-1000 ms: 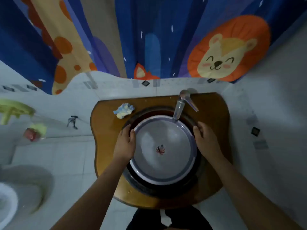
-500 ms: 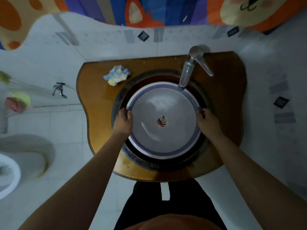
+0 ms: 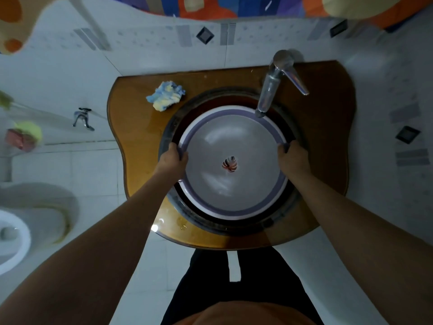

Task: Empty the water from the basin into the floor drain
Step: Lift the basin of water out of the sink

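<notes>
Head view: both hands grip the basin.
Left hand and right hand clasp opposite rims, mid-frame.

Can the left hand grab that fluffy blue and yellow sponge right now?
Probably yes, but not yet: the left hand grips the basin rim. The sponge lies close beyond it on the counter, nothing between.

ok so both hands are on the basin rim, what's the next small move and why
Probably lift the basin straight up and level. The left hand and right hand already grip opposite sides of its rim, it still sits in the sink recess, and the faucet spout overhangs its far edge.
</notes>
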`<state>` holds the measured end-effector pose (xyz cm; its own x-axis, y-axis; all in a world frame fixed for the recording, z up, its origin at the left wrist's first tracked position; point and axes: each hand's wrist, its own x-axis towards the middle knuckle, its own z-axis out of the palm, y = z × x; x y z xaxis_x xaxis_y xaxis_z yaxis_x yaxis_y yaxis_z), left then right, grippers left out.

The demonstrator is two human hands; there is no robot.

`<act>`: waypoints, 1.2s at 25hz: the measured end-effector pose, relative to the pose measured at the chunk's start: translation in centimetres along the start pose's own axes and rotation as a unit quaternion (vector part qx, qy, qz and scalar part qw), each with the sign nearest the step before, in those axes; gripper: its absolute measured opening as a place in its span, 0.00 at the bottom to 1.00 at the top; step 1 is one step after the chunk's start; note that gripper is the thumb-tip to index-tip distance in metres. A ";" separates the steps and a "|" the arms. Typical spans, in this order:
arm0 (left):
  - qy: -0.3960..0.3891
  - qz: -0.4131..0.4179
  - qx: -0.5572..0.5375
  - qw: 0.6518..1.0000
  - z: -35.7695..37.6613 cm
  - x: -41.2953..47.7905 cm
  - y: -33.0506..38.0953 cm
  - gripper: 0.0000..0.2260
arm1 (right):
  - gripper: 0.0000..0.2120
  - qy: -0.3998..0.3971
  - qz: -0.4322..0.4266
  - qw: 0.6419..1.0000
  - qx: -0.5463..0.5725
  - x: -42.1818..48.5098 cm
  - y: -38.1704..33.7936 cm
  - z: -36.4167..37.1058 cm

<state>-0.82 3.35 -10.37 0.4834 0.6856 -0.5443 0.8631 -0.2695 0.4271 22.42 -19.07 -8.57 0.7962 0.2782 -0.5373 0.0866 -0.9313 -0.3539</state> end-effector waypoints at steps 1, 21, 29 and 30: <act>0.008 0.013 -0.001 1.000 0.0 -0.1 -0.1 0.10 | 0.20 0.001 -0.005 1.000 0.003 0.0 0.2 -0.1; -0.004 0.068 -0.012 0.998 -3.7 -3.2 0.4 0.11 | 0.15 -0.003 -0.077 0.995 0.061 -4.0 1.2 -4.3; -0.010 0.045 -0.026 0.999 -4.5 -5.0 0.1 0.12 | 0.15 -0.022 -0.077 0.996 0.042 -5.5 1.1 -4.9; -0.010 0.041 -0.032 0.999 -4.6 -5.3 -0.1 0.12 | 0.15 -0.021 -0.081 0.996 0.037 -5.7 1.1 -5.0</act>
<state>-4.08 2.85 -4.24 0.5561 0.6494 -0.5186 0.8091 -0.2803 0.5165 21.00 -22.82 -2.09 0.7494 0.4337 -0.5003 0.1656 -0.8544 -0.4925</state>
